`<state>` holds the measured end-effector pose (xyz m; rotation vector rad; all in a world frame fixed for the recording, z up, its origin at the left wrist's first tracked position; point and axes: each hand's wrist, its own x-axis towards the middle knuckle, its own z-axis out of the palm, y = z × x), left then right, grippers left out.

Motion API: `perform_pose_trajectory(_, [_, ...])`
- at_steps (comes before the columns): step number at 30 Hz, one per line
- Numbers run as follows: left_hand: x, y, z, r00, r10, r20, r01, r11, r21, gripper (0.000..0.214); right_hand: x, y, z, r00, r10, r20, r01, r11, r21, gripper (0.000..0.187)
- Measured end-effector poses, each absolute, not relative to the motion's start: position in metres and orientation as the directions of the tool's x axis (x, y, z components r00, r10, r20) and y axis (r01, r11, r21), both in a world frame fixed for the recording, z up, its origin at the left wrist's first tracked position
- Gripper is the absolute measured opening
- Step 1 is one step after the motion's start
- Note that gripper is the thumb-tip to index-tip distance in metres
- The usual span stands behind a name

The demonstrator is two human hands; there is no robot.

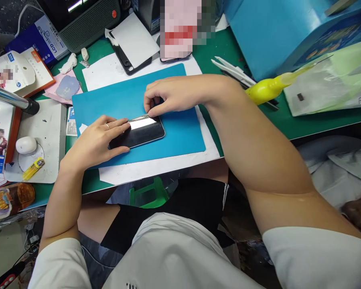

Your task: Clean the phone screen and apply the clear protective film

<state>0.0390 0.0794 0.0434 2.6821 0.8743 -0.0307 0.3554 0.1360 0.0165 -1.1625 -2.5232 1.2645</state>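
Note:
A smartphone (144, 134) with a dark, glossy front lies flat on the blue mat (180, 140), a bright reflection along its far side. My left hand (98, 138) steadies its left end, thumb along the near long edge and the other fingers reaching over the far edge. At the phone's far edge, right of the middle, my right hand (165, 96) has its fingers curled and the thumb and index fingertips close together. Whatever may be pinched there is too small to make out.
White paper (117, 174) lies beneath the mat. Behind it sit a dark phone-shaped part (129, 66) and a white card (135, 40). At right are a yellow squeeze bottle (264, 89) and a blue box (267, 36). A yellow lighter (33, 168) and white case (26, 145) lie left.

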Motion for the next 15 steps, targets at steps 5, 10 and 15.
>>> perform_pose_trajectory(5, [0.039,0.079,0.048,0.795,0.591,-0.137,0.602,-0.740,0.301,0.067,0.356,0.136,0.015,-0.706,0.665,-0.244,0.588,0.358,-0.726,0.033])
perform_pose_trajectory(10, [0.030,0.079,0.058,0.749,0.638,-0.177,0.660,-0.700,0.274,0.070,0.356,0.136,0.016,-0.693,0.671,-0.263,0.600,0.335,-0.726,0.033])
perform_pose_trajectory(15, [0.024,0.078,0.064,0.723,0.656,-0.218,0.691,-0.683,0.237,0.071,0.355,0.133,0.015,-0.681,0.689,-0.249,0.606,0.339,-0.719,0.031])
